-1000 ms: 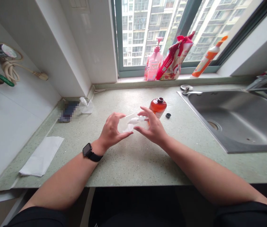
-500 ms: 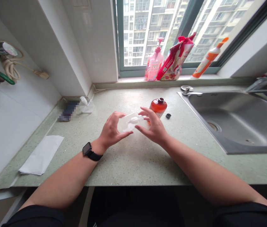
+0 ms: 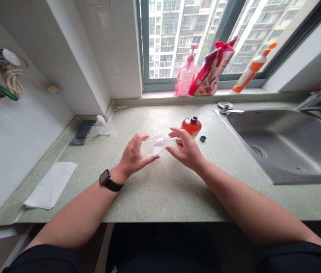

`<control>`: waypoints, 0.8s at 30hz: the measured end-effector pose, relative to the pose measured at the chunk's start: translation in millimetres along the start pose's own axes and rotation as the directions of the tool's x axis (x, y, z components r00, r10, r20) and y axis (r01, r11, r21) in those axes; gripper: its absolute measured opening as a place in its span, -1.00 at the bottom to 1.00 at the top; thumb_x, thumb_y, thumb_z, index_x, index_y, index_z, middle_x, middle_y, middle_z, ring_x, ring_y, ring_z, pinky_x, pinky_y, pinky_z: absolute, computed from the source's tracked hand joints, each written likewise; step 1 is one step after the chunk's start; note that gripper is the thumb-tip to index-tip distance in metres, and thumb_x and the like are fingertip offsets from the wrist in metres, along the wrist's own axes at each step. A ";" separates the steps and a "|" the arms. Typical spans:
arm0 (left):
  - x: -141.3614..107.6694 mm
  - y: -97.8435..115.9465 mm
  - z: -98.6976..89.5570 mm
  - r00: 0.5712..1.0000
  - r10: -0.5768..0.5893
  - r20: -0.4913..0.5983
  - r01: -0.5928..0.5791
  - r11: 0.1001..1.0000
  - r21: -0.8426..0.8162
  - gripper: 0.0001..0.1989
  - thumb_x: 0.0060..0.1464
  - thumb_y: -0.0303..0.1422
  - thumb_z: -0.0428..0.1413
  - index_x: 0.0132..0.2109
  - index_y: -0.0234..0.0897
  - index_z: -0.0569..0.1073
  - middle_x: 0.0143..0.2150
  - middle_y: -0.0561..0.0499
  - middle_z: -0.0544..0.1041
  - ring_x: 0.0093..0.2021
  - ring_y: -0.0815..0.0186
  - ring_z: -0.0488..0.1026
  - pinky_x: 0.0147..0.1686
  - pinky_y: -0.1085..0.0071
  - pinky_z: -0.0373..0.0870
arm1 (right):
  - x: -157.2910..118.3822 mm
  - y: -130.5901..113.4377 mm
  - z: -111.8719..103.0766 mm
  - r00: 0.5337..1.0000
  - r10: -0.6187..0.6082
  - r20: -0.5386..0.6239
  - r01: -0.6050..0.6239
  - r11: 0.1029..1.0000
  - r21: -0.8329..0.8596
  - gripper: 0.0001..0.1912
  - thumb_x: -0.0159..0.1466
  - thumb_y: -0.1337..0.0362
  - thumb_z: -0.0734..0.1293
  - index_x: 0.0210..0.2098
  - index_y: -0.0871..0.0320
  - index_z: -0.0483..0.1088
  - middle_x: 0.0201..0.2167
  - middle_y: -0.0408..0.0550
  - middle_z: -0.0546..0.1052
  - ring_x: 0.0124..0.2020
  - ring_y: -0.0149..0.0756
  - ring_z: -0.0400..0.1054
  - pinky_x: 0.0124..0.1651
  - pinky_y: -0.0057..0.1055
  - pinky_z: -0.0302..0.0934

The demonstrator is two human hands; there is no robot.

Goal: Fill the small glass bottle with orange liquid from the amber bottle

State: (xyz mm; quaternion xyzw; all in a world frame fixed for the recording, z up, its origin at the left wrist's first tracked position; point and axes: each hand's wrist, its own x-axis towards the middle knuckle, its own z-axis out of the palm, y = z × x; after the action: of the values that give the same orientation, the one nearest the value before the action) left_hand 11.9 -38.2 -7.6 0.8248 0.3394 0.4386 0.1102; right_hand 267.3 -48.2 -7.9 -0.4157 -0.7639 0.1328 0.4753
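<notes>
Left hand: The left hand (image 3: 133,154), curved in a C, holds the left end of a clear container (image 3: 148,148) between thumb and fingers.
Right hand: The right hand (image 3: 187,149) forms a wide curve at the other end, thumb and fingers apart; whether it grips or only hovers cannot be told.
Clear container: One, between the hands above the bench (image 3: 160,197), with a white piece (image 3: 159,144) in or on it (its exact shape is blurred).
Amber bottle: One amber bottle (image 3: 191,128) stands upright just beyond the right hand, its neck uncovered.
Black cap: One black cap (image 3: 203,138) lies on the bench to the bottle's right, apart from it.
Progress: Uncapping looks done; the container is not set down and the cap is not back on. More cannot be judged.
White paper: One pile of white paper (image 3: 51,185) lies at the far left; its sheets cannot be counted.
Windowsill: Three items: one pink pump bottle (image 3: 186,80), one red bag (image 3: 213,72), one orange-and-white bottle (image 3: 249,74).
Sink: One steel sink (image 3: 291,142), right.
</notes>
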 end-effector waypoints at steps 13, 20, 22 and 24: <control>-0.1 -2.4 -0.4 1.000 -0.010 0.013 0.010 0.999 -0.041 -0.31 0.13 0.01 0.42 0.23 -0.17 0.34 0.12 -0.15 0.54 0.11 0.03 0.56 0.16 0.02 0.56 | 3.7 2.3 -4.0 0.997 0.076 -0.025 -0.075 0.996 0.041 -0.44 0.38 0.09 0.43 0.31 0.01 0.32 0.06 0.10 0.56 0.06 -0.05 0.54 0.10 0.00 0.56; -0.8 2.2 1.6 0.999 0.008 0.054 -0.005 0.999 -0.051 -0.31 0.12 0.01 0.42 0.22 -0.17 0.35 0.09 -0.15 0.54 0.09 0.03 0.56 0.12 0.02 0.55 | 3.1 -13.1 -2.1 0.998 -0.012 0.066 0.005 0.995 0.095 -0.66 0.34 -0.02 0.48 0.00 -0.01 0.49 0.03 0.04 0.54 0.10 -0.06 0.49 0.06 -0.05 0.57; -0.9 4.0 1.9 0.997 0.018 0.071 -0.014 0.999 -0.053 -0.32 0.13 0.00 0.42 0.22 -0.17 0.35 0.09 -0.15 0.54 0.09 0.02 0.56 0.12 0.03 0.55 | 3.1 -15.7 -2.0 0.997 -0.040 0.072 0.032 0.995 0.098 -0.66 0.33 -0.04 0.49 -0.01 -0.01 0.51 0.04 0.05 0.55 0.11 -0.04 0.48 0.12 -0.01 0.53; -0.9 5.1 1.7 0.996 0.030 0.086 -0.025 0.998 -0.060 -0.32 0.14 -0.01 0.41 0.23 -0.16 0.35 0.10 -0.15 0.54 0.11 0.02 0.55 0.14 0.02 0.53 | 3.1 -16.1 -1.7 0.995 -0.051 0.081 0.042 0.993 0.106 -0.65 0.33 -0.04 0.51 -0.01 -0.02 0.53 0.05 0.05 0.55 0.13 -0.03 0.48 0.19 0.03 0.48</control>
State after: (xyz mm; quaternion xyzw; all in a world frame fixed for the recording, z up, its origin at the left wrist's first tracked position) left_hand 15.3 -42.4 -6.8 0.8441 0.3098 0.4136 0.1432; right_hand 259.9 -56.1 4.5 -0.3665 -0.7848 0.1786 0.4668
